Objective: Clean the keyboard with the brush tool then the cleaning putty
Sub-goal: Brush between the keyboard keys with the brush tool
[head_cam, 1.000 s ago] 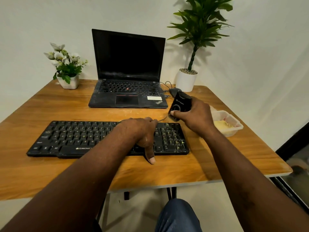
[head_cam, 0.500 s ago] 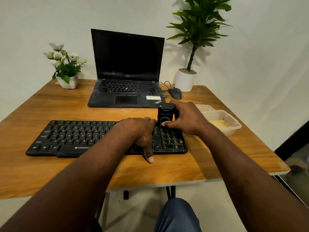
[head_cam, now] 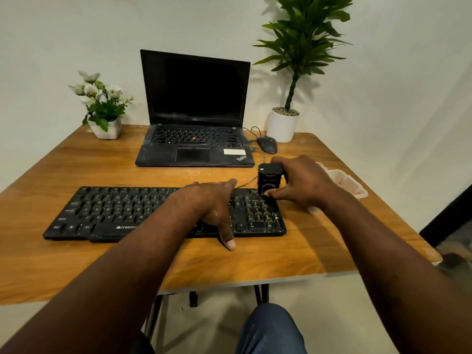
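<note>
From my remote seat I see the right hand (head_cam: pixel 298 185) curled round the black brush tool (head_cam: pixel 269 178), thumb tip on its front face and the other fingers wrapped behind it. The tool stands upright, with its lower end on the far right corner of the black keyboard (head_cam: pixel 115 213), above the number pad. The left hand (head_cam: pixel 209 205) lies flat and relaxed on the keys just left of that thumb, holding nothing, its own thumb reaching past the near edge onto the wooden table (head_cam: pixel 76 264). Beside the left wrist the keyboard's front strip reads "ZEBRONI", the rest hidden by the forearm. Beyond the fingertips sits an open laptop (head_cam: pixel 194 149) with "ThinkPad" on its palm rest next to a white sticker I cannot read. A dark mouse (head_cam: pixel 267 144) lies just past the right knuckles. A clear plastic tub (head_cam: pixel 350 185) sits right of them, its contents too blurred to tell.
</note>
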The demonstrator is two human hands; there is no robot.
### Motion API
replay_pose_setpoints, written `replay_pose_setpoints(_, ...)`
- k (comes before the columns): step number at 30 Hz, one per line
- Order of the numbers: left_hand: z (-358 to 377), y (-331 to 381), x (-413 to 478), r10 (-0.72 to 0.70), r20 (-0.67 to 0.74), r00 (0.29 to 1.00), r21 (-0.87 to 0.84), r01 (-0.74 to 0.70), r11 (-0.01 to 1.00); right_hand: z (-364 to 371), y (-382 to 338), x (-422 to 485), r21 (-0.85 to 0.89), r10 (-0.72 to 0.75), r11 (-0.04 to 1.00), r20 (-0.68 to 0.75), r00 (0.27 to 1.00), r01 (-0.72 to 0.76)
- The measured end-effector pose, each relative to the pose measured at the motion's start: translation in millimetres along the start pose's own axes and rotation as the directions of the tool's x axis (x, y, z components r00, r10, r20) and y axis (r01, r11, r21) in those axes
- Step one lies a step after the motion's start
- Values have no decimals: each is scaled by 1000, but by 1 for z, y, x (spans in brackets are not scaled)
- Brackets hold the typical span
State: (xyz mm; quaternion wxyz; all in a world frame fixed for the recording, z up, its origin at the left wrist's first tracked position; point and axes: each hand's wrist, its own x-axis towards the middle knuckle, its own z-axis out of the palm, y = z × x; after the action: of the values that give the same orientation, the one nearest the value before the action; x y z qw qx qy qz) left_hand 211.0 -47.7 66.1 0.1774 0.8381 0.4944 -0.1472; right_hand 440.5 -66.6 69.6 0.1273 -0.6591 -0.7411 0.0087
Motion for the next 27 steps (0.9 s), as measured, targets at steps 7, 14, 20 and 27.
replay_pose_setpoints(7, -4, 9, 6, 27, 24, 999, 129, -30, 991, 7, -3, -16, 207, 69, 977, -73, 995, -52)
replay_pose_setpoints(14, -4, 8, 10, 13, 37, 999, 148, -18, 989, -5, 11, -61, 361, 66, 927, 94, 993, -96)
replay_pose_setpoints(20, -2, 7, 13, -1, 31, 1000, 144, -4, 990, -4, 3, -60, 433, 180, 892, -75, 981, -131)
replay_pose_setpoints(27, -2, 7, 15, 4, 37, 999, 132, -9, 991, 4, 1, -93, 465, 176, 871, 3, 984, -157)
